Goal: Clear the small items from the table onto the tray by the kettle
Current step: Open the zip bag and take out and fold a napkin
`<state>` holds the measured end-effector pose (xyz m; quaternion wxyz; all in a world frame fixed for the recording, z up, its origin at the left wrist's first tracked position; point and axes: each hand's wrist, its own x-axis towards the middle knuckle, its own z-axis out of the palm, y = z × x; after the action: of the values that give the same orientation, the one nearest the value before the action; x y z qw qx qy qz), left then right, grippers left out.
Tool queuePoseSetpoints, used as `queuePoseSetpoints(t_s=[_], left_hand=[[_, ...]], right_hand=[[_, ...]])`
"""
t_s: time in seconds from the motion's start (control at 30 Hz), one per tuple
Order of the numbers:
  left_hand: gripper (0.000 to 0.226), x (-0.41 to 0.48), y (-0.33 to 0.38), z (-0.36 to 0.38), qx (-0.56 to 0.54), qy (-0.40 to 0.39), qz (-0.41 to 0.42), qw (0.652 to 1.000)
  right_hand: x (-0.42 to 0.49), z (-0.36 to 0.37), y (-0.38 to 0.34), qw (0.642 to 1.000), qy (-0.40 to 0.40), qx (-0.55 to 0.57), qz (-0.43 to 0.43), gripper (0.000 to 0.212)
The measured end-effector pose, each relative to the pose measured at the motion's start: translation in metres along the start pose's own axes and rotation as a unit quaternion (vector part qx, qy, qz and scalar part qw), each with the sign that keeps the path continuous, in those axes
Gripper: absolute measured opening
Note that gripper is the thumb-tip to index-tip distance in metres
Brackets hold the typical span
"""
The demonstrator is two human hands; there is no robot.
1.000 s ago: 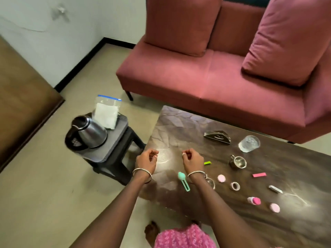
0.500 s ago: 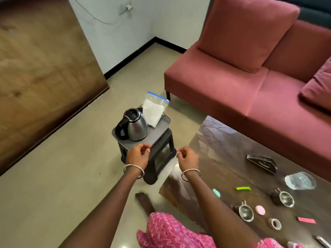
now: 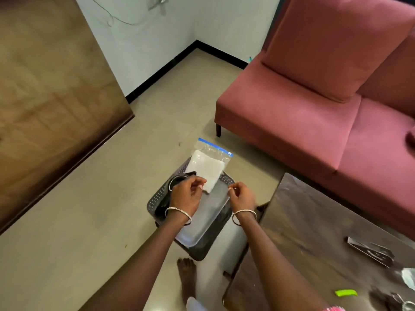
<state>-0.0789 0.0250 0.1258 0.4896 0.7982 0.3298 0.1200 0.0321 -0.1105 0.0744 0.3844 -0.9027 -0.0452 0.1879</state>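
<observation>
The left hand's fingers [image 3: 197, 184] are curled, thumb set against forefinger; whether anything is pinched there cannot be told. The left hand [image 3: 185, 197] is held over the tray's 9 o'clock side, and the kettle [image 3: 179, 179] is mostly hidden beneath it, only a dark rim being seen at the tray's 10 o'clock. The grey tray [image 3: 202, 221] is set on a dark stool [image 3: 155, 199]. A bag [image 3: 208, 167] of white stuff is propped at the tray's 12 o'clock. The right hand [image 3: 243, 198] is held over the tray's 3 o'clock edge; its fingers [image 3: 238, 189] are curled, and a thin pale item [image 3: 231, 188], too small to be named, is pinched at their tips. The table [image 3: 303, 221] is seen at the view's 4 o'clock, beside the stool. On it a green item [image 3: 345, 293] is seen at 5 o'clock, a dark holder [image 3: 370, 252] farther back, and a glass [image 3: 408, 279] cut by the frame's edge.
</observation>
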Motion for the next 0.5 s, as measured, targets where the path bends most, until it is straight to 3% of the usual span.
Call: queuePoseSetpoints(t_s=[0.27, 0.5], left_hand=[[0.023, 0.113, -0.019, 0.004, -0.013, -0.007, 0.011, 1.000], [0.021, 0.158, -0.048, 0.019, 0.011, -0.040, -0.044, 0.998]], right_hand=[[0.115, 0.049, -0.013, 0.997, 0.019, 0.012, 0.078, 0.021], [0.184, 0.080, -0.004, 0.977, -0.020, 0.081, 0.195, 0.058]])
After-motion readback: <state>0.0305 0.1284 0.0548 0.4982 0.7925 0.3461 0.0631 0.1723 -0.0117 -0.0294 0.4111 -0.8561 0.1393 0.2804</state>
